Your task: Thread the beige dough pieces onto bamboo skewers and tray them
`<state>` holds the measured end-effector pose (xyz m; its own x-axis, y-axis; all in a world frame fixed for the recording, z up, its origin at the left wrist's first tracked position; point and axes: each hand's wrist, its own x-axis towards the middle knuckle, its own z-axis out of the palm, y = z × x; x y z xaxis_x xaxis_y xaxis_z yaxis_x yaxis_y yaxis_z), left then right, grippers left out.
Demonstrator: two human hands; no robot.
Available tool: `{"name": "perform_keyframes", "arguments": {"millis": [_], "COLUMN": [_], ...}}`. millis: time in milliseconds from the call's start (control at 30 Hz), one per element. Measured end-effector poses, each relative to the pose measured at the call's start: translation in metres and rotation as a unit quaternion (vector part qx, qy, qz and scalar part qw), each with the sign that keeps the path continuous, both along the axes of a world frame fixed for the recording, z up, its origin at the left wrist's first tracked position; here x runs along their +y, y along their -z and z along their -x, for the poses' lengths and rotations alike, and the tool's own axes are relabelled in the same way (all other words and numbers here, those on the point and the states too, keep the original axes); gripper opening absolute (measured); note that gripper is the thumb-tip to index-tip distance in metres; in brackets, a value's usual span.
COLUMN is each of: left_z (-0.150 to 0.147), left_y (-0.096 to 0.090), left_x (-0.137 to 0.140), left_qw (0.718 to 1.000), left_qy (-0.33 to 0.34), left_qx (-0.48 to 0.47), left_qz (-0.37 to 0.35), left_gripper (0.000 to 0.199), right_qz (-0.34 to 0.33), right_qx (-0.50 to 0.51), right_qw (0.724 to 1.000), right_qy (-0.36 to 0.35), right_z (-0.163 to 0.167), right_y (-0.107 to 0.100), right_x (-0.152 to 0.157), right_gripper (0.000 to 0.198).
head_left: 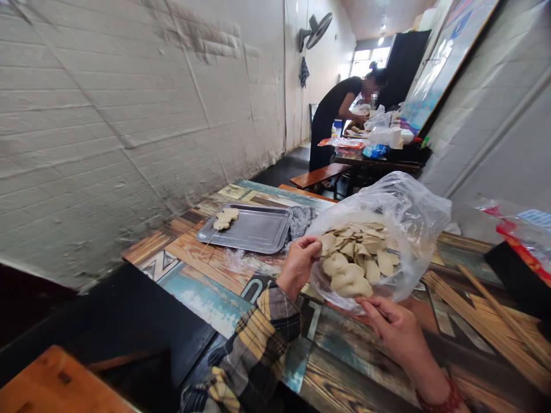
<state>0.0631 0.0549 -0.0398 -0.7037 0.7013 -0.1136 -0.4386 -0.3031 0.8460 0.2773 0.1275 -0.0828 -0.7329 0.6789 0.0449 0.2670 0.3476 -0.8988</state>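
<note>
My left hand (pixel 301 261) is closed, pinching a pale beige slice (pixel 328 244) at the rim of an open clear plastic bag (pixel 413 241). Inside the bag lies a heap of similar thin slices (pixel 357 236). Lower right, my right hand (pixel 394 330) is closed in a pinch at the end of a skewer, most of which is hidden. Several slices (pixel 350 280) appear threaded on it in a row, just over the bag's near edge. On a metal tray (pixel 271 229) to the left rests a skewer of slices (pixel 226 218), its bare stick hanging over the near rim.
Bundled wooden sticks (pixel 477 312) lie on the patterned table (pixel 206 261) at right, beside a black box (pixel 516 281) with red and clear packaging. A dark crumpled plastic bag (pixel 301 221) touches the tray. Farther back, a person (pixel 333 117) bends over another cluttered table, near a bench (pixel 321 175).
</note>
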Motion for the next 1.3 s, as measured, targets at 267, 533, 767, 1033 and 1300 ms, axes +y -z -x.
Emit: {"name": "perform_keyframes", "arguments": {"millis": [267,533,767,1033,1300], "left_z": [0.0013,0.0011,0.0004,-0.0037,-0.0054], "left_y": [0.0020,0.0035,0.0026,-0.0002,-0.0013], "left_x": [-0.0008,0.0001,-0.0014,0.0000,-0.0001], "left_qw": [0.999,0.999,0.994,0.998,1.000], "left_qy": [0.010,0.011,0.048,0.036,0.001], "left_qx": [-0.045,-0.052,-0.095,-0.052,-0.015], "left_qz": [-0.003,-0.004,-0.012,-0.011,0.001], "left_gripper": [0.026,0.026,0.029,0.022,0.020], "right_qz": [-0.014,-0.020,-0.020,-0.017,0.012], "right_qx": [0.008,0.013,0.011,0.000,0.005], "right_qw": [1.000,1.000,1.000,1.000,1.000], "right_qy": [0.002,0.000,0.000,0.002,-0.001], "right_z": [0.0004,0.0009,-0.0004,0.0016,0.0023], "right_y": [-0.0052,-0.0046,-0.0046,-0.0042,-0.0022], "right_x": [0.0003,0.0016,0.0031,0.0008,-0.0031], "right_gripper": [0.037,0.035,0.036,0.038,0.040]}}
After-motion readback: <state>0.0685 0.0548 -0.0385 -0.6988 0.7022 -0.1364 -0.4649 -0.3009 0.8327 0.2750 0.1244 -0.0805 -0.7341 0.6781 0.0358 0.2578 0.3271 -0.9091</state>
